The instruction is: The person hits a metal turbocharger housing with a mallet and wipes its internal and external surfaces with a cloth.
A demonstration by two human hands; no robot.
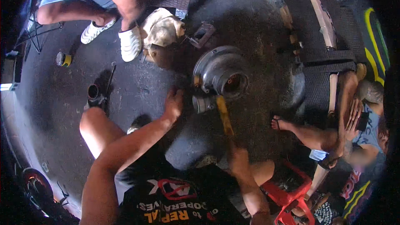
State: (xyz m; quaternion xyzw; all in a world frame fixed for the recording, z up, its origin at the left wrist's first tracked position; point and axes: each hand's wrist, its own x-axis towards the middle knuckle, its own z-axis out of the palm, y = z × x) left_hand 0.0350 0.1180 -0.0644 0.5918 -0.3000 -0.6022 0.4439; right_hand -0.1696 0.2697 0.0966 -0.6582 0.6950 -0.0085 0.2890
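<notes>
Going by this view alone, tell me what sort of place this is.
Probably a mechanical workshop: a round metal housing sits on a dark, scuffed floor, and the right hand grips a yellow-handled, hammer-like tool.

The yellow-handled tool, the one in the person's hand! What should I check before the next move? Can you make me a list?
1. Right hand gripping the yellow-handled tool: ok.
2. Left hand apart from the grey metal housing: ok, there is a gap between them.
3. Gloves on: not ok, both hands are bare.
4. Other person's white clogs apart from the housing: ok, they are beyond it to the left.
5. Bare foot at the right apart from the housing: ok.
6. Tool's head tight on its handle: cannot tell, too blurry.
</notes>
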